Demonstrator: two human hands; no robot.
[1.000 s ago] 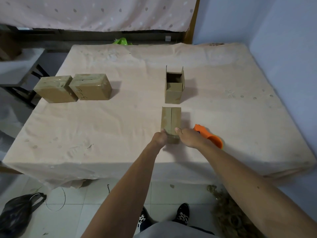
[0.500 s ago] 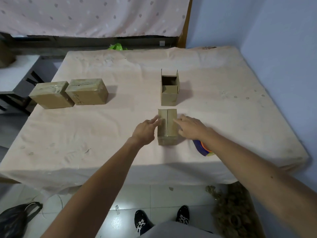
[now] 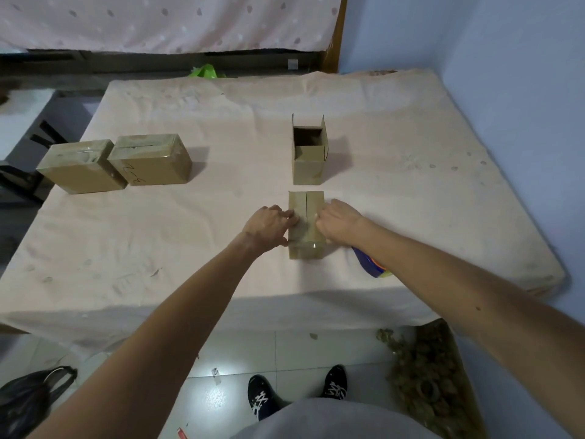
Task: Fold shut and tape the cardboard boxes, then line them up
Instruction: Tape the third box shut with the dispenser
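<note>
A small cardboard box (image 3: 305, 204) with its top flaps folded shut stands near the table's front edge. My left hand (image 3: 269, 224) grips its left side, fingers over the top. My right hand (image 3: 340, 221) presses its right side and top. Clear tape shines on the box's near end. Behind it stands an open box (image 3: 308, 166) with its flaps upright. Two taped boxes (image 3: 80, 166) (image 3: 152, 160) sit side by side at the far left. The tape dispenser (image 3: 370, 264) lies under my right forearm, mostly hidden.
The table (image 3: 158, 242) carries a pale wrinkled cloth. A blue wall runs along the right. A black bag (image 3: 28, 397) lies on the tiled floor at the left; a brown heap (image 3: 427, 375) lies at the right. My shoes (image 3: 262, 397) are below.
Both hands moved from the box's near end up along its sides and now close on its top. The camera tilted; the dispenser slid under my right forearm.
</note>
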